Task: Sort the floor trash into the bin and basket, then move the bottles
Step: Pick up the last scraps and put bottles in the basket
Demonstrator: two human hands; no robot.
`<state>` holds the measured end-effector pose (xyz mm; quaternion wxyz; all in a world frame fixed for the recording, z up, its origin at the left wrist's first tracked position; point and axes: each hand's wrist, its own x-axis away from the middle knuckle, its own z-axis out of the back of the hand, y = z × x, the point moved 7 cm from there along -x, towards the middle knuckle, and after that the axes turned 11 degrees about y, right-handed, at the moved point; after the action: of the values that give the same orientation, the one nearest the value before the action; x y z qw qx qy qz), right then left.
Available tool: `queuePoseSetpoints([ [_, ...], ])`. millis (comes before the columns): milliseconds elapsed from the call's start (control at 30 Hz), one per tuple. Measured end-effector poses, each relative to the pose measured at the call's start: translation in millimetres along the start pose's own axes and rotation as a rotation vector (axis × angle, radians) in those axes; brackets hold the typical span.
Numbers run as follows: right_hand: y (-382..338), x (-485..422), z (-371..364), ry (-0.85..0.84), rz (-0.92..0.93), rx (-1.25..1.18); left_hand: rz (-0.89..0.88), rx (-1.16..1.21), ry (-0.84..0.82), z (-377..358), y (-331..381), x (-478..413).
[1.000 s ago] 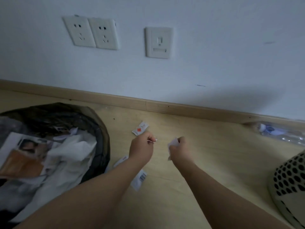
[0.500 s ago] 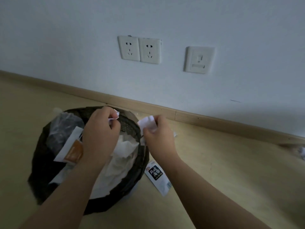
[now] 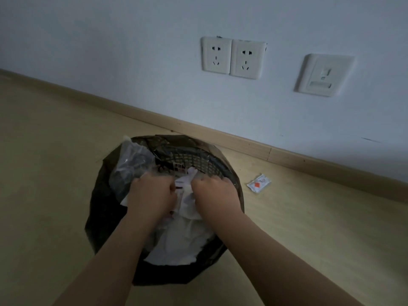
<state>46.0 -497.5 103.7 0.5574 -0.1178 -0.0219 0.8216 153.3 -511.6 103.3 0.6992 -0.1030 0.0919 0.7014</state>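
Sachet [image 3: 258, 183], orange diamond, txt unreadable, L hand [image 3: 152, 197], R hand [image 3: 216, 195] in bin [image 3: 198, 161]

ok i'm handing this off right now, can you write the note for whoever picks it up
Left hand: knuckles up, fingers curled down into the trash in the bin; whether it holds anything is hidden.
Right hand: same, beside it, fingers buried in the white paper.
Bin: black-lined, near the wall, heaped with paper and a clear plastic bag.
Done: some trash is binned.
To do: the white sachet with an orange mark lies on the floor right of the bin. Basket and bottles are out of view.
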Motion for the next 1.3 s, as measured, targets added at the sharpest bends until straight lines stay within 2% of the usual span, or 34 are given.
queuePoseSetpoints([
  [133, -1.4, 3.3, -12.9, -0.101, 0.017, 0.063, -0.111, -0.091, -0.198, -16.7, 7.1, 4.5],
  [267, 0.6, 11.9, -23.1, -0.251, 0.052, 0.032, -0.067, -0.015, -0.254, -10.8, 8.1, -0.3],
  [367, 4.9, 13.4, -6.2, -0.177, 0.065, -0.075, -0.026, 0.064, -0.216, 1.9, 12.4, -5.3],
  [433, 10.2, 15.3, 10.4, -0.126, 0.078, -0.148, -0.057, 0.070, -0.199, 11.3, 17.7, -8.5],
  [567, 40.1, 20.0, 41.4, -0.060, 0.008, -0.352, -0.084, 0.114, -0.219, 32.4, 32.7, -11.1],
  [633, 67.0, 24.0, 48.9, -0.017, -0.097, -0.454, -0.062, 0.186, -0.156, 51.0, 46.7, -13.2],
  [733, 118.1, 40.8, 47.3, 0.044, -0.405, -0.633, -0.088, 0.340, -0.039, 76.3, 84.4, -11.7],
  [800, 150.9, 60.3, 39.8, 0.082, -0.621, -0.722, -0.155, 0.429, 0.014, 85.9, 120.2, -6.5],
  [900, 191.0, 96.8, 18.6, 0.063, -0.806, -0.680, -0.339, 0.479, 0.000, 77.3, 188.5, 10.2],
  [967, 209.3, 117.4, 0.5, 0.017, -0.880, -0.623, -0.478, 0.414, -0.096, 50.7, 228.7, 23.8],
  [1067, 229.7, 150.8, -22.9, -0.075, -0.966, -0.562, -0.675, 0.138, -0.285, -13.5, 268.7, 54.4],
  [1167, 239.0, 172.9, -42.8, -0.151, -1.005, -0.544, -0.715, -0.169, -0.503, -81.1, 262.4, 77.3],
  [1300, 245.9, 187.2, -65.8, -0.202, -1.022, -0.550, -0.763, -0.423, -0.619, -128.7, 237.1, 84.4],
])
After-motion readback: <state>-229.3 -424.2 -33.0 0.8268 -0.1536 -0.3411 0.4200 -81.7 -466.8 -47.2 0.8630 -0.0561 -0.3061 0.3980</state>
